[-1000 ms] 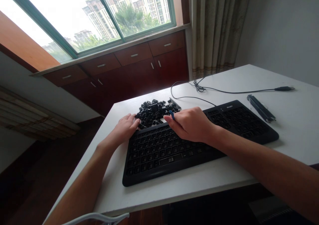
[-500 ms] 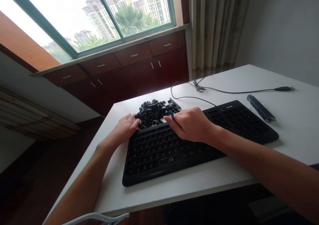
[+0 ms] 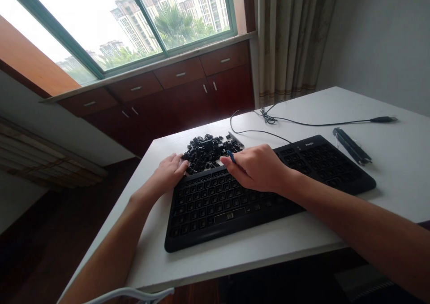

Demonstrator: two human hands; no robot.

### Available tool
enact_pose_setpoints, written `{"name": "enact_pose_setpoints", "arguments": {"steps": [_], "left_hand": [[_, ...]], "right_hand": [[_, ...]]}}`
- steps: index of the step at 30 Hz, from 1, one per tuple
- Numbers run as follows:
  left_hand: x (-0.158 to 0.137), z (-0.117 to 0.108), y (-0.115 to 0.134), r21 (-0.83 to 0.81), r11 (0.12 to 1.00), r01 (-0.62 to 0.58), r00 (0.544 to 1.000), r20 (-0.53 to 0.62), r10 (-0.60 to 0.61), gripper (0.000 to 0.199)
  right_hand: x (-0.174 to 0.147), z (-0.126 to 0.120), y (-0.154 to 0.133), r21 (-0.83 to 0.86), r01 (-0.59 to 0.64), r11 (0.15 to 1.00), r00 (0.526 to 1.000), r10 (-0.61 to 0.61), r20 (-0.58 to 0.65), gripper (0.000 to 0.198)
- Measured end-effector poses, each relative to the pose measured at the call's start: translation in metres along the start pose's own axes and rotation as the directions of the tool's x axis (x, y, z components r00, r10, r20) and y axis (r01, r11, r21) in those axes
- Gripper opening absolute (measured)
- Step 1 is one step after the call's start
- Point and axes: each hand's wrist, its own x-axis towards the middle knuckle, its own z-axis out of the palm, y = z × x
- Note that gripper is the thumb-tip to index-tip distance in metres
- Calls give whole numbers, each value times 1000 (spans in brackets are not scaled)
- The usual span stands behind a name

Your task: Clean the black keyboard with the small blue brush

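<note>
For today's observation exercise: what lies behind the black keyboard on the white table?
Behind the black keyboard lies a heap of loose black keycaps and its thin black cable. The right hand hides part of the heap.

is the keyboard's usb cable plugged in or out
Out. The cable runs from the keyboard across the white table, and its USB plug lies loose on the tabletop, connected to nothing.

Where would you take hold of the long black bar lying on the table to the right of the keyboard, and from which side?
Take the black bar near its middle, across its narrow width, coming down from above. It lies flat on the white table, long and thin, apart from the keyboard and the cable, so both long edges look free; a mid-length grip should keep it from tipping.
</note>
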Motion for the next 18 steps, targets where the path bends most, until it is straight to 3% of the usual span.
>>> {"name": "enact_pose_setpoints", "arguments": {"steps": [10, 18], "left_hand": [[1, 2, -3, -14, 999, -35, 999, -21, 35, 62], [2, 6, -7, 16, 999, -39, 999, -7, 39, 69]], "right_hand": [[0, 0, 0, 11, 8, 1000, 1000, -8, 19, 57], [1, 1, 0, -19, -2, 1000, 1000, 2, 13, 59]]}}
